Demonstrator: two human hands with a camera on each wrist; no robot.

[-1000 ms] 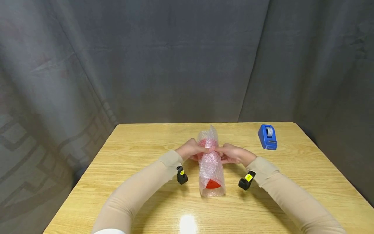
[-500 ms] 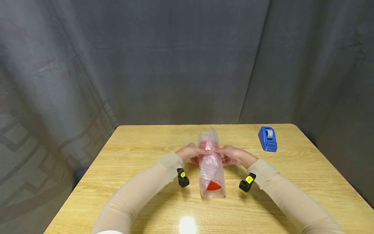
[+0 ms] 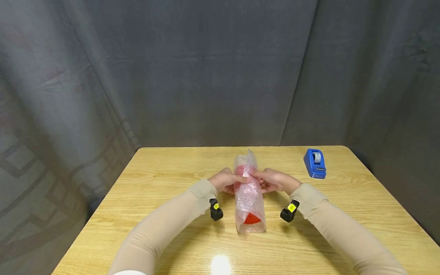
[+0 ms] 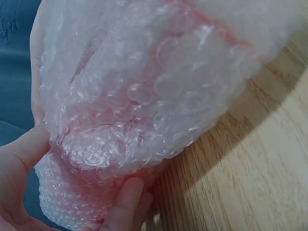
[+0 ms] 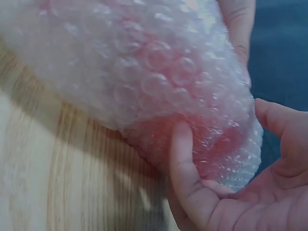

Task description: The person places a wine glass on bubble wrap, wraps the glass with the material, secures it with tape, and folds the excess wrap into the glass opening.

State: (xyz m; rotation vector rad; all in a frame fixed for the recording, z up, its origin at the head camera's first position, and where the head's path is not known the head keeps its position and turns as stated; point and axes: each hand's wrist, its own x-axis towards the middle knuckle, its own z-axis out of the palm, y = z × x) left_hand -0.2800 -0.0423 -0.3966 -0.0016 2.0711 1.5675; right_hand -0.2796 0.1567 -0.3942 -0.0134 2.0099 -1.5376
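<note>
A roll of clear bubble wrap [image 3: 249, 196] lies lengthwise on the table, wound around a red object [image 3: 252, 219] whose kind is hidden by the wrap. Red shows at its near end and pinkish through the layers. My left hand [image 3: 227, 179] grips the roll from the left, thumb on top and fingers low on its side. From the right, my right hand [image 3: 276, 180] holds the same stretch, its thumb near the left one. In the right wrist view, a finger [image 5: 182, 149] presses against the wrap's lower side. A loose corner of wrap sticks up at the far end.
A blue tape dispenser [image 3: 314, 164] with a roll of tape stands at the back right of the wooden table [image 3: 165, 168]. Grey curtains [image 3: 213, 76] hang behind and at both sides.
My right thumb has shifted slightly away from the left thumb along the wrap. The bubble wrap roll stays almost in place, and my left hand has barely moved.
</note>
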